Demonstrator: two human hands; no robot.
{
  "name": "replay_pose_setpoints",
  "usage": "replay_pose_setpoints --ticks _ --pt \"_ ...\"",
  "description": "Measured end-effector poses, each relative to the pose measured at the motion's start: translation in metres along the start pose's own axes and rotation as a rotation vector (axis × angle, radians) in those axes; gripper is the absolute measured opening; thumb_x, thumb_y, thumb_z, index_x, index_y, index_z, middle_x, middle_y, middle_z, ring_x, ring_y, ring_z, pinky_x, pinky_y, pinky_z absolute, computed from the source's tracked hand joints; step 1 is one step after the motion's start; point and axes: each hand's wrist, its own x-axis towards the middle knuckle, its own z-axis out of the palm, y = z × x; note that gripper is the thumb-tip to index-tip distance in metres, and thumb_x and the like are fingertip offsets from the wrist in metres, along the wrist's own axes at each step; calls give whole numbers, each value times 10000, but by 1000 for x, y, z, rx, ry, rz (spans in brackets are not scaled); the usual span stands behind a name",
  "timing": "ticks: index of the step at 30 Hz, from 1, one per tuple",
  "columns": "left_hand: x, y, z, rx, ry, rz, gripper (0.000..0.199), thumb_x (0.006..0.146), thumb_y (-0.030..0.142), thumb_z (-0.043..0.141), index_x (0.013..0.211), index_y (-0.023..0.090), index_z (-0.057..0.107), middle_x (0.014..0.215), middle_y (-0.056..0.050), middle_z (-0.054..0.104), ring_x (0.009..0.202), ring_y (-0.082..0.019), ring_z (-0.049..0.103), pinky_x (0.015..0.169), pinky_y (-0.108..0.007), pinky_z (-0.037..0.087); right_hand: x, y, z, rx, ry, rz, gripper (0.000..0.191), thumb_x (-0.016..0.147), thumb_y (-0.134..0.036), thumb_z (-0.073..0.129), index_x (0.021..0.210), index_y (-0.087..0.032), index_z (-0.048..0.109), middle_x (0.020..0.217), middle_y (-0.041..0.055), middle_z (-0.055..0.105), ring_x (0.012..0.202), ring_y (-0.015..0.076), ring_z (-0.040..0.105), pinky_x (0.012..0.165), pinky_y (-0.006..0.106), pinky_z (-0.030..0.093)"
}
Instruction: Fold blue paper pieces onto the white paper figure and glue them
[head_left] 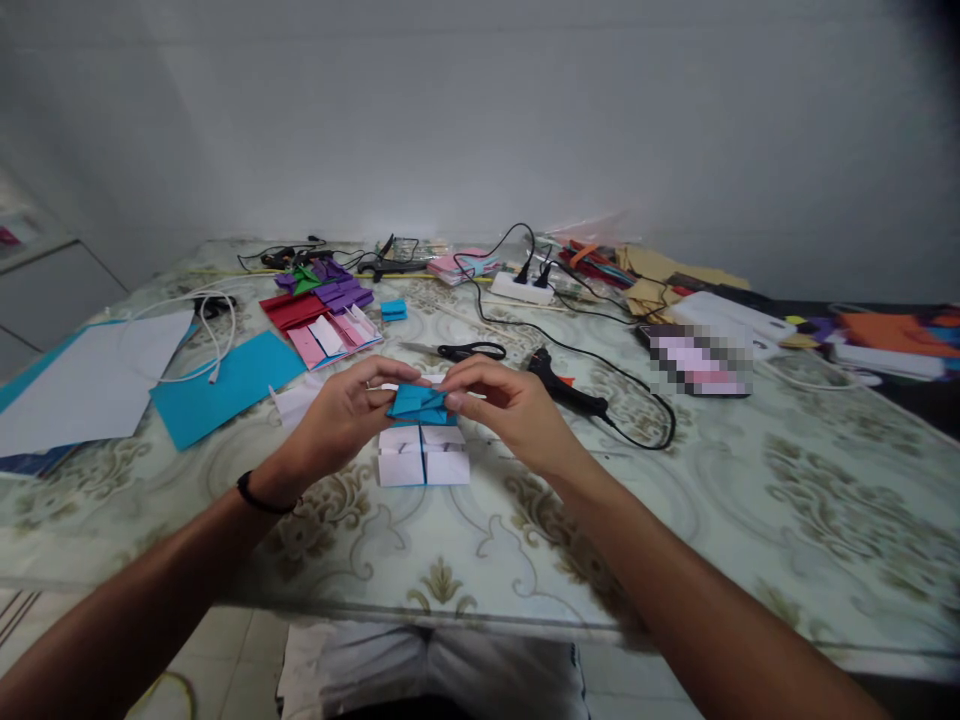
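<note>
A small blue folded paper piece (418, 401) is held up between both hands, over the table's middle. My left hand (349, 405) pinches its left end, and a ring shows on one finger. My right hand (510, 405) grips the right end between thumb and fingertips. Just below it on the tablecloth lies a white folded paper piece (401, 467) with blue edges and a gap down its centre. A white paper scrap (294, 402) is partly hidden behind my left hand. Scissors (471, 351) with black handles lie beyond the hands.
A black glue gun (566, 388) with a cord lies right of my right hand, near a phone (701, 360). Blue card (229, 388) and white sheets (97, 375) are on the left. Pink and red folded papers (334, 335) and a power strip (521, 290) stand farther back.
</note>
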Motion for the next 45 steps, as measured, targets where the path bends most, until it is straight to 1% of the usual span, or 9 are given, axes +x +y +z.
replay_pose_setpoints --ticks 7,10,13,16,20,29,36,41,45 --pt "-1 -3 0 70 -8 19 305 837 290 871 1079 176 724 1129 -101 818 983 -249 809 852 -338 663 -1 -1 -1 0 -33 14 95 827 -264 832 917 -236 821 1012 49 689 938 187 680 814 320 548" --pt "-2 -2 1 62 -20 18 277 850 286 857 1068 183 719 1111 -100 816 982 -258 806 867 -360 656 -1 -2 1 -39 -21 -5 106 812 -287 841 904 -241 817 1019 55 682 947 196 678 810 326 561" --pt "-4 -2 -2 34 -113 12 299 886 287 809 1158 202 718 1154 -108 800 1041 -276 784 923 -393 628 -1 -3 3 -77 7 -5 137 813 -347 851 880 -237 806 1006 60 684 944 205 674 810 337 559" --pt "-6 -3 -4 -27 -189 27 368 932 369 729 1268 218 711 1291 -123 744 1210 -325 709 1039 -450 569 0 -2 2 -72 59 5 171 815 -378 855 849 -227 783 979 57 672 925 204 661 773 325 546" --pt "-5 0 -4 44 -151 -3 340 961 418 698 1239 222 719 1318 -113 721 1267 -332 664 1064 -446 538 0 1 2 -52 84 6 144 816 -342 851 843 -224 774 965 45 650 903 190 649 762 315 544" --pt "-4 2 1 106 -117 -85 364 857 232 777 1191 216 633 1146 -83 757 1055 -262 740 828 -334 588 -1 4 5 -111 79 -6 77 824 -286 822 872 -235 790 998 53 656 948 201 662 794 323 554" --pt "-4 -2 3 126 -64 -38 356 865 295 807 1171 205 650 1188 -106 759 1120 -272 739 910 -376 615 -1 7 5 -98 108 19 80 848 -295 788 894 -231 773 989 41 651 919 185 660 793 321 554" --pt "-1 -9 3 151 -20 20 288 841 274 814 1082 180 688 1262 -127 755 1155 -278 744 1001 -426 615 -1 8 8 -75 113 22 114 822 -322 815 878 -230 779 983 45 653 909 190 669 777 322 573" --pt "0 -9 4 204 44 56 251 838 312 835 1010 172 717 1251 -129 763 1146 -265 750 1008 -418 623 -2 6 11 14 130 78 144 795 -311 841 901 -233 782 987 32 701 881 173 693 786 310 581"
